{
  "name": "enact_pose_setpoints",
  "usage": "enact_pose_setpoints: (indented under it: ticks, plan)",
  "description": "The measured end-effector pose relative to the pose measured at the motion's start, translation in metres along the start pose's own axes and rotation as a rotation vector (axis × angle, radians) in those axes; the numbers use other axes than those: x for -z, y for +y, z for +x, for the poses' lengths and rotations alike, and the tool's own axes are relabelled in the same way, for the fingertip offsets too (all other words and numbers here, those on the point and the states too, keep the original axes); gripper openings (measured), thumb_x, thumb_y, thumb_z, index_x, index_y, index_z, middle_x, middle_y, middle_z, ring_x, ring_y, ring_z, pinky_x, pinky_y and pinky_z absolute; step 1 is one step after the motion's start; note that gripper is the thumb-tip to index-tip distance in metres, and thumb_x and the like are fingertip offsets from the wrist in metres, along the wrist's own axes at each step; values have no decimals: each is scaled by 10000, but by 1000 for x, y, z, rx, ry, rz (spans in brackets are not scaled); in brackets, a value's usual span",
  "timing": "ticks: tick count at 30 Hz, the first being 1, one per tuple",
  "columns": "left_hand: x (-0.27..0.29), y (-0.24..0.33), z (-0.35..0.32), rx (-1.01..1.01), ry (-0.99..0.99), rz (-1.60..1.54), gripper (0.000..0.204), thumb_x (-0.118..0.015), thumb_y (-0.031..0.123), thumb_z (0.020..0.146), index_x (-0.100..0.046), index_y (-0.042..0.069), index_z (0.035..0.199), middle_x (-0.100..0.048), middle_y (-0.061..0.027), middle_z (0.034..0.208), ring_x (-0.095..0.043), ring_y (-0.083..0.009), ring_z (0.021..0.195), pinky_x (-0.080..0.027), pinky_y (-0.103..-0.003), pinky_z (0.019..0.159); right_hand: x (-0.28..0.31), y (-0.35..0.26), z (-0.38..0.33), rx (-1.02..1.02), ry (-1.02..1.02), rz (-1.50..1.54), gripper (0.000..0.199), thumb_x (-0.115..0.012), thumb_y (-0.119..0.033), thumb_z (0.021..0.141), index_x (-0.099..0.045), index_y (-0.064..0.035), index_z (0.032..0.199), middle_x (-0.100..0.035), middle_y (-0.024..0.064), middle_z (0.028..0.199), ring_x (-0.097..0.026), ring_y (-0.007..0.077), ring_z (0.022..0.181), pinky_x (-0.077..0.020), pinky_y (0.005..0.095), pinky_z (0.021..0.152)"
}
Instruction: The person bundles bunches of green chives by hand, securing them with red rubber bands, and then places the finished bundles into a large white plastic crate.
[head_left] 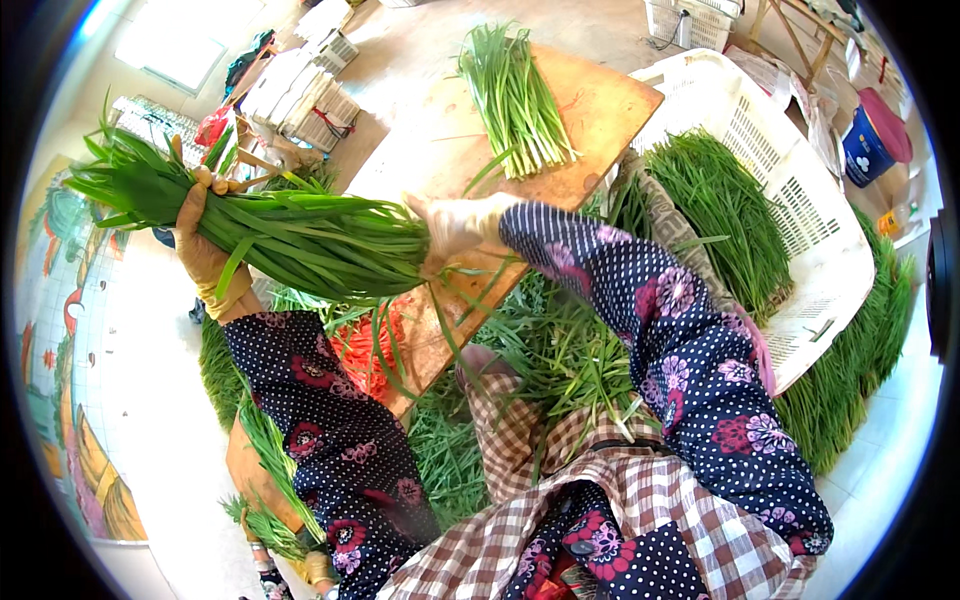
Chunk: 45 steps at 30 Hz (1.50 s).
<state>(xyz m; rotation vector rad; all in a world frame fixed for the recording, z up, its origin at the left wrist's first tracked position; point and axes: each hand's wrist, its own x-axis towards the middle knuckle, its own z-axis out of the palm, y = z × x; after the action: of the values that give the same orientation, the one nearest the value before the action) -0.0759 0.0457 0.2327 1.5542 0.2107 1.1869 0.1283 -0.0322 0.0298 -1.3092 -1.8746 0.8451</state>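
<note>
A thick bunch of garlic chives (320,240) is held up sideways in front of me, above the wooden board. My left hand (205,235), in a tan glove, is wrapped round the leafy part of it at the left. At the opposite end my right hand (462,228), in a pale glove, is closed on the bunch; its fingers are partly hidden. Behind the right hand, a second bunch of chives (515,110) lies on the wooden board (610,95). A pile of red ties (368,355) rests on the board below the held bunch.
To the right stands a white plastic basket (835,265) with chives inside. Loose leaves (560,350) cover my lap. More chives (850,380) are heaped beyond the basket. At lower left another person's gloved hand (320,568) is near greens. A blue bucket (868,148) stands far right.
</note>
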Motion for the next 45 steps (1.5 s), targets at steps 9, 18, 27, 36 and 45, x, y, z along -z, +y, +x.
enact_pose_setpoints:
  ticks: [9, 18, 27, 36, 45]
  plan:
    - [17, 23, -22, -117, -165, -244, 561, -500, 113, 808, -294, -79, 1293, -335, -3, 744, -316, -109, 657, -306, -255, 651, -102, 22, -40, -177, 328, -180, 424, -437, -4, 805, -443, -11, 1229, -618, 185, 758, -615, 296, 657, -489, 378, 574]
    - [29, 74, -74, -356, -318, -665, 573, -435, 15, 853, -149, -137, 1325, -500, 7, 590, -468, -87, 458, -422, -199, 499, -114, 27, -166, 22, 304, -230, 130, -502, -64, 782, -563, -53, 898, -587, 121, 611, -584, 256, 488, -467, 353, 446]
    - [-14, 99, -99, -484, -354, -1029, 573, -385, 17, 897, -49, -135, 1335, -540, -79, 565, -515, -147, 378, -455, -202, 304, -49, 13, -218, -33, -240, -510, 918, -736, -441, 624, -321, -81, 1359, -421, 165, 1319, -429, 305, 1195, -377, 380, 979]
    - [-58, 58, -91, -182, -328, -821, 616, -407, -34, 876, -4, -149, 1328, -510, -29, 555, -497, -125, 400, -455, -194, 397, -7, -94, -131, 776, 110, -23, 844, -684, -383, 703, -247, -158, 1390, -445, 188, 1270, -509, 358, 1071, -443, 423, 879]
    - [-32, 69, -93, -91, -444, -780, 612, -380, -29, 904, 59, -146, 1313, -497, -48, 573, -495, -129, 410, -475, -180, 417, -90, -4, -197, 518, -15, -336, 82, -540, -115, 728, -513, -65, 788, -491, 54, 555, -553, 256, 491, -452, 349, 449]
